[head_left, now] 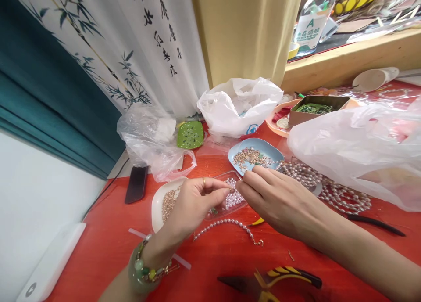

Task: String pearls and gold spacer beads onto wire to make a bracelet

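My left hand (194,203) and my right hand (272,196) meet fingertip to fingertip over a clear tray of pale pink pearls (232,199). Both hands are pinched shut on something too small to make out. A short strand of pearls (230,225) lies on the red table (210,258) just below my hands. A white dish of small gold beads (162,203) sits under my left hand. A blue dish of gold findings (255,155) lies just beyond my right hand. A beaded bracelet is on my left wrist.
Long pearl strands (332,192) pile at the right beside large plastic bags (362,148). Pliers (279,280) lie at the near edge, another tool (375,223) at right. A black phone (136,183), green dish (190,135) and metal tin (315,106) stand behind.
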The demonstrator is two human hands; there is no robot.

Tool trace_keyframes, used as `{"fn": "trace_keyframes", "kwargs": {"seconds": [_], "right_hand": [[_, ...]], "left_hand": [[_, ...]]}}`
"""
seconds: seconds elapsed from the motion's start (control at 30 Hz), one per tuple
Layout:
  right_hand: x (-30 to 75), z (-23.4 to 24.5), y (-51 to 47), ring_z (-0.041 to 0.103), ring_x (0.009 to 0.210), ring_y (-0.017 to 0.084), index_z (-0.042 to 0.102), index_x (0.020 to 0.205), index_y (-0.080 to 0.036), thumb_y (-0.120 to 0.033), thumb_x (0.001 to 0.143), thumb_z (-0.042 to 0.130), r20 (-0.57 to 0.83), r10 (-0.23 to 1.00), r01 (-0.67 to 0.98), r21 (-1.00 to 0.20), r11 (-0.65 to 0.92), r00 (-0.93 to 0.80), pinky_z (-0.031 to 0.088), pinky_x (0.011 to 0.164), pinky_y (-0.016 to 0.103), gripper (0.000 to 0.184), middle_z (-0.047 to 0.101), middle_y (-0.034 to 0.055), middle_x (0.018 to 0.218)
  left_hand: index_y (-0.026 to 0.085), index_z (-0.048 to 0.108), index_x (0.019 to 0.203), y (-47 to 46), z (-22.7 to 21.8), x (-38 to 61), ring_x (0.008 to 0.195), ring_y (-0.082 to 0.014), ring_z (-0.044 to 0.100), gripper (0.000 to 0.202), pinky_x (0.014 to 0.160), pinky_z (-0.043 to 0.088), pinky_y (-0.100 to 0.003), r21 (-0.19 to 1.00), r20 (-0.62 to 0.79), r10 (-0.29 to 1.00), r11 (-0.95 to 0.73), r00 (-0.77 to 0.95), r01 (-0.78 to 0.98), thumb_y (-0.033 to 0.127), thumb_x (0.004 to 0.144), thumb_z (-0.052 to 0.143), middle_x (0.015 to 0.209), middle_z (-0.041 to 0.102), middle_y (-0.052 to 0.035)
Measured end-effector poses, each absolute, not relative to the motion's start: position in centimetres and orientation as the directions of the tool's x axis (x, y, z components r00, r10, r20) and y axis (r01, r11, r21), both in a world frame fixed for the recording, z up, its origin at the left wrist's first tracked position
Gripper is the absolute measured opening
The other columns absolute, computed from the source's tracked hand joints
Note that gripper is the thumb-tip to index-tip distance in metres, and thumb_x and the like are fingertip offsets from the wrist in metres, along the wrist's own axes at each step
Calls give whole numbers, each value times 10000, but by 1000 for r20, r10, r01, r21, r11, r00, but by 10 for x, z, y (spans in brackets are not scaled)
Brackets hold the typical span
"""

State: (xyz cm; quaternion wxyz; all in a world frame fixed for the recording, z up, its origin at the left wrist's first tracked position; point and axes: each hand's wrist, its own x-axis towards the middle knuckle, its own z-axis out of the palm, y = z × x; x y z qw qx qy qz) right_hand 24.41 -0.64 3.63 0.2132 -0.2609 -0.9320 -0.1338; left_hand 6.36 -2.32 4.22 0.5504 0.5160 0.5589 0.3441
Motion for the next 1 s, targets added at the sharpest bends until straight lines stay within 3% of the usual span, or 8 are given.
{"fn": "trace_keyframes", "kwargs": {"seconds": [0.37,0.63,0.87,1.0], "right_hand": [[246,36,-6,374,592,182,542,714,-169,-43,802,392,428,418,522,159,838,-801,289,528,293,215,498,31,649],[245,34,-4,387,580,180,548,698,-160,-66,841,352,445,396,506,160,848,-804,300,516,295,260,506,39,637],[243,32,-5,472,626,167,557,880,-116,-114,830,378,528,483,512,-102,853,-699,372,548,268,186,552,43,670],[243,33,-5,463,585,148,571,844,-116,-95,794,407,582,482,491,-158,857,-654,354,507,243,172,544,24,619]], "left_hand": [[133,667,756,-26,47,66,491,-90,497,149,510,417,-225,946,-234,963,195,131,258,245,697,587,535,551,16],[154,692,806,-31,45,68,510,-103,507,177,495,410,-219,887,-104,985,30,136,462,183,682,569,580,593,-5],[147,679,729,-30,44,69,444,-93,464,139,455,370,-219,894,-137,980,61,142,444,231,711,570,483,514,23],[146,658,722,-30,46,69,458,-91,470,145,460,376,-217,917,-178,977,120,120,379,275,707,593,510,519,21]]}}
